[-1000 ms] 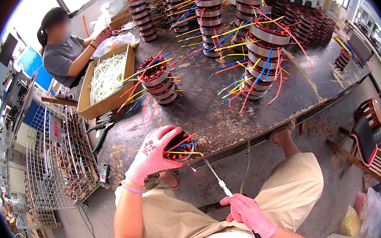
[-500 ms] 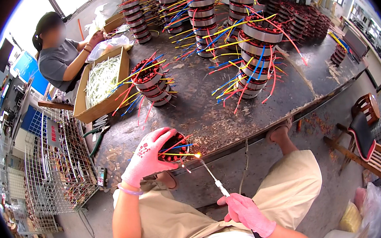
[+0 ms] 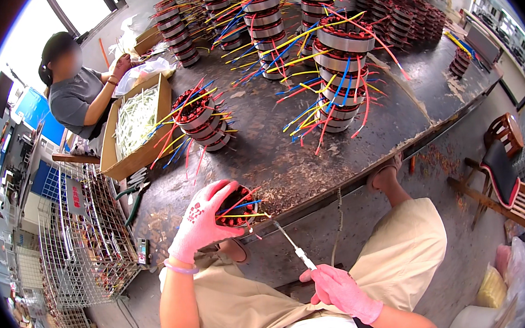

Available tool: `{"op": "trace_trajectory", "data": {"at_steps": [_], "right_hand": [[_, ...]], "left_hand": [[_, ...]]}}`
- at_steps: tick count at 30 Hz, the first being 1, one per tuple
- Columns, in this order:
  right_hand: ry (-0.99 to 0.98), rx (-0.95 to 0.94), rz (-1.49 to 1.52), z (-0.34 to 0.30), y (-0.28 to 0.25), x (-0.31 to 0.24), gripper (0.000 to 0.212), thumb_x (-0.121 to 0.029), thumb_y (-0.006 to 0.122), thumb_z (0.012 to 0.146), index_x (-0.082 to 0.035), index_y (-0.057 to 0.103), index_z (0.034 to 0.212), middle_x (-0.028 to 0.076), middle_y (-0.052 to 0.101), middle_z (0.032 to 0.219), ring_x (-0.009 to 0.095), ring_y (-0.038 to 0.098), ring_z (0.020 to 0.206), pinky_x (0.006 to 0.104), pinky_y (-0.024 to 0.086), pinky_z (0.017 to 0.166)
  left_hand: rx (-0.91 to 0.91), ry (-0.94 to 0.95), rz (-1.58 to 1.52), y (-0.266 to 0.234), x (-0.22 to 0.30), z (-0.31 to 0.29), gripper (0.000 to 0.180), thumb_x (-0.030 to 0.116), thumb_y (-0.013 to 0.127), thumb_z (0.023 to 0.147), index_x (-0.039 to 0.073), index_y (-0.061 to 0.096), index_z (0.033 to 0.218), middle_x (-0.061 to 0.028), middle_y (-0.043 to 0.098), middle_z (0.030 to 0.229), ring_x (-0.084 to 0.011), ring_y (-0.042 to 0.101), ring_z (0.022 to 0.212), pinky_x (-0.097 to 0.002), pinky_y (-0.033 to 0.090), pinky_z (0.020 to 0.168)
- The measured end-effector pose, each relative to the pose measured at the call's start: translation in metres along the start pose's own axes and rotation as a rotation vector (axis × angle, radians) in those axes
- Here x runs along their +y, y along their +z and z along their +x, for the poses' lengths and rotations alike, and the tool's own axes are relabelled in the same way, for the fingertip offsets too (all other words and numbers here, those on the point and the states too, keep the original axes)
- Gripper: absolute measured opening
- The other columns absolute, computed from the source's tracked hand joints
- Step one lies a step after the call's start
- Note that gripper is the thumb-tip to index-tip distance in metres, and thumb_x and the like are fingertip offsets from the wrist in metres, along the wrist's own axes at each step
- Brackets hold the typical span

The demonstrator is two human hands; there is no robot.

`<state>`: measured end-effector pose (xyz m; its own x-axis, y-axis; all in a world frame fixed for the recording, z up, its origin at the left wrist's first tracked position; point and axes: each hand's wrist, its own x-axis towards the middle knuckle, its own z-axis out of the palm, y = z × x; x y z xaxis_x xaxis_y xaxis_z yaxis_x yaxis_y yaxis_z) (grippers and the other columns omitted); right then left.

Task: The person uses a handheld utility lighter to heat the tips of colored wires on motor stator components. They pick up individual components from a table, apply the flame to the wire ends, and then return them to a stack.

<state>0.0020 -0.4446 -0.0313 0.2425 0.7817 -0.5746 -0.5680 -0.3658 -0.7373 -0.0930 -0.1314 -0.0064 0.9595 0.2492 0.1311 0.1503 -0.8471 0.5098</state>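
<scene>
My left hand [image 3: 200,224], in a pink glove, is closed around the side of a motor stator [image 3: 247,198] at the table's near edge. Red windings show inside its ring, and blue, yellow and red lead wires stick out to the right. In my right hand [image 3: 343,291], also gloved in pink, is a slim metal rod-shaped tool with a white handle [image 3: 304,258]. Its thin tip is beside the end of the yellow wire [image 3: 242,215]; whether they touch, I cannot tell. My right fingers are wrapped round the handle's lower end.
Stacked stators with colored leads [image 3: 343,69] stand across the dark table [image 3: 261,145]. A cardboard box [image 3: 111,163] of white sleeves is at left, near pliers [image 3: 133,203] and a wire cart [image 3: 82,242]. Another person [image 3: 78,86] sits beyond. A wooden chair [image 3: 508,186] stands at right.
A bright orange glow at the yellow wire's end has gone out. My view has shifted slightly; both hands keep their grips on the stator and the rod-shaped tool.
</scene>
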Motion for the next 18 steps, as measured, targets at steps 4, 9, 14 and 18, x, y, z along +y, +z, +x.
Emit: {"op": "trace_trajectory", "data": {"at_steps": [4, 9, 14, 18], "right_hand": [[-0.001, 0.006, -0.004, -0.0008, -0.0019, 0.0009, 0.036, -0.027, 0.044, 0.105, 0.002, 0.062, 0.114, 0.0, 0.043, 0.059, 0.008, 0.043, 0.055, 0.0285, 0.051, 0.067], [-0.018, -0.018, 0.014, 0.0005, -0.0015, -0.0012, 0.036, -0.027, 0.044, 0.105, 0.003, 0.062, 0.113, 0.001, 0.044, 0.059, 0.009, 0.044, 0.056, 0.0289, 0.051, 0.067], [-0.01, 0.002, 0.009, 0.0004, -0.0003, -0.0003, 0.035, -0.026, 0.044, 0.105, 0.003, 0.062, 0.113, 0.001, 0.044, 0.059, 0.009, 0.044, 0.055, 0.0292, 0.051, 0.067], [-0.01, 0.006, 0.003, 0.0005, -0.0026, 0.0013, 0.035, -0.026, 0.044, 0.104, 0.003, 0.062, 0.113, 0.001, 0.043, 0.059, 0.009, 0.043, 0.055, 0.0294, 0.051, 0.067]], "left_hand": [[0.02, 0.012, 0.018, 0.0012, 0.0009, 0.0005, 0.092, 0.021, 0.09, 0.053, 0.007, 0.053, 0.136, -0.0173, 0.053, 0.133, -0.0381, 0.053, 0.119, -0.0443, 0.044, 0.102], [0.011, -0.006, 0.016, 0.0014, 0.0017, 0.0002, 0.093, 0.02, 0.09, 0.052, 0.006, 0.053, 0.136, -0.0181, 0.052, 0.135, -0.0383, 0.052, 0.121, -0.0439, 0.044, 0.103], [-0.006, -0.032, -0.01, 0.0009, 0.0024, 0.0004, 0.093, 0.019, 0.09, 0.052, 0.005, 0.053, 0.135, -0.0189, 0.05, 0.137, -0.0384, 0.05, 0.124, -0.0432, 0.042, 0.106], [0.002, -0.03, 0.005, 0.0008, 0.0039, 0.0004, 0.091, 0.019, 0.089, 0.052, 0.005, 0.053, 0.135, -0.0186, 0.051, 0.136, -0.0381, 0.051, 0.123, -0.0435, 0.043, 0.105]]}}
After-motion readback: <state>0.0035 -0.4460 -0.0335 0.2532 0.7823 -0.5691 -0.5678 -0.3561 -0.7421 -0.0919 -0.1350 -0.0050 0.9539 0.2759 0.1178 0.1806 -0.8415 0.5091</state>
